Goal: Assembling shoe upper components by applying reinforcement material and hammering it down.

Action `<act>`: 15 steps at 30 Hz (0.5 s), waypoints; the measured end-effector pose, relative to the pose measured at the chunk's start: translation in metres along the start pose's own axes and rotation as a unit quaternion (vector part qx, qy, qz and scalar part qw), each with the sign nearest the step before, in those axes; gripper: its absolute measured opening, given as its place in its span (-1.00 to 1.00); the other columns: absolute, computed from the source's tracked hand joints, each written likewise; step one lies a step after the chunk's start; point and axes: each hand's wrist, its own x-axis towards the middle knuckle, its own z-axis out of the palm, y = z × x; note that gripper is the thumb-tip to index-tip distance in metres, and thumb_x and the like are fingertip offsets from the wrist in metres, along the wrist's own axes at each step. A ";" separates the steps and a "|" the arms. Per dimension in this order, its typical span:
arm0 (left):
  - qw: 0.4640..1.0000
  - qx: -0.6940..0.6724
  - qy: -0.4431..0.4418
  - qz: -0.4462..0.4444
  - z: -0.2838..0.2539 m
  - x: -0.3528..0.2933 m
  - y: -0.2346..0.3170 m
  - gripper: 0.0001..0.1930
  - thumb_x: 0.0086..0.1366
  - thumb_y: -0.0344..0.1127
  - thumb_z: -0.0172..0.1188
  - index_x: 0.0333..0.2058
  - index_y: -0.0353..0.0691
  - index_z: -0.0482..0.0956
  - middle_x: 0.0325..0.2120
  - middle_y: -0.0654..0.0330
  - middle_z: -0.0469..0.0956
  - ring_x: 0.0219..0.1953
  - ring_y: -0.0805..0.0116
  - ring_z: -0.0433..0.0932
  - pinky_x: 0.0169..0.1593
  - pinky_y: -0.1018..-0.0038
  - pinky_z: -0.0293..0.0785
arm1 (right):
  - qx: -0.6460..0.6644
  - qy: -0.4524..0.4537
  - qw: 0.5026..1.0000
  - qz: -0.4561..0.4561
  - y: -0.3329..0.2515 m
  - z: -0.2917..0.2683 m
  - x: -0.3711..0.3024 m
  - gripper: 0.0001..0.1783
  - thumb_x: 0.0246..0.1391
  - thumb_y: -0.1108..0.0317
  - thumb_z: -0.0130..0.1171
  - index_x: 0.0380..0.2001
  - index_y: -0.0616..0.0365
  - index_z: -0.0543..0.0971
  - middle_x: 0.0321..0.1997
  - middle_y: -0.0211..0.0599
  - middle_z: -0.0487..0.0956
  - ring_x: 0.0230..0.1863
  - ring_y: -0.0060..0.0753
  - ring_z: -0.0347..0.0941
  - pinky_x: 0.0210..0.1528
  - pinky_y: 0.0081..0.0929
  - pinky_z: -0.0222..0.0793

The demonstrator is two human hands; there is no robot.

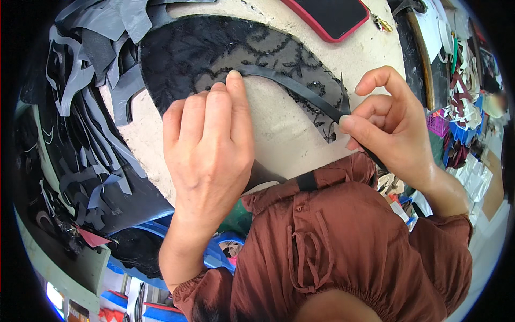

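Observation:
A curved black lace piece (177,59) with floral patterning lies on the pale work surface. A narrow smooth black strip (289,85) follows its inner curved edge. My left hand (206,126) rests on that edge, fingers side by side and pressing down, the index fingertip on the strip's far end; the thumb is hidden. At the right, my right hand (389,115) pinches the strip's other end between thumb and fingers, slightly lifted. A slender dark pointed thing (344,94) sticks up beside those fingertips; whether it is a tool or part of the strip, I cannot tell.
A phone in a red case (351,32) lies at the far edge, with a small gold metal piece (382,23) beside it. Grey and black cut scraps (104,70) pile up on the left. A wooden-handled tool (421,59) lies at the right, near a purple basket (437,124).

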 end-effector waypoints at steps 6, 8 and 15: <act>0.998 0.015 -0.058 -0.004 -0.009 0.006 0.002 -0.55 0.07 -0.50 0.21 0.02 -0.29 0.59 -0.26 0.19 0.53 -0.19 0.23 0.51 -0.07 0.38 0.42 | -0.028 0.027 0.998 -0.058 0.019 0.008 -0.003 -0.77 0.13 0.55 0.27 -0.20 0.24 0.43 -0.44 -0.39 0.59 -0.43 -0.70 0.54 -0.40 -0.73 0.44; 0.999 0.001 -0.045 -0.004 -0.006 0.006 0.001 -0.54 0.07 -0.50 0.21 0.02 -0.30 0.59 -0.24 0.18 0.53 -0.18 0.22 0.51 -0.07 0.37 0.43 | -0.052 0.033 0.994 -0.088 0.022 0.010 -0.006 -0.82 0.12 0.53 0.28 -0.26 0.25 0.47 -0.47 -0.41 0.59 -0.43 -0.75 0.52 -0.40 -0.74 0.42; 0.999 -0.020 -0.028 0.017 0.000 0.006 0.004 -0.54 0.04 -0.48 0.17 -0.02 -0.51 0.54 -0.17 -0.01 0.52 -0.17 0.18 0.51 -0.09 0.38 0.46 | -0.036 0.025 0.995 -0.086 0.031 0.017 -0.007 -0.89 0.14 0.51 0.28 -0.35 0.26 0.52 -0.48 -0.50 0.56 -0.47 -0.82 0.43 -0.42 -0.75 0.38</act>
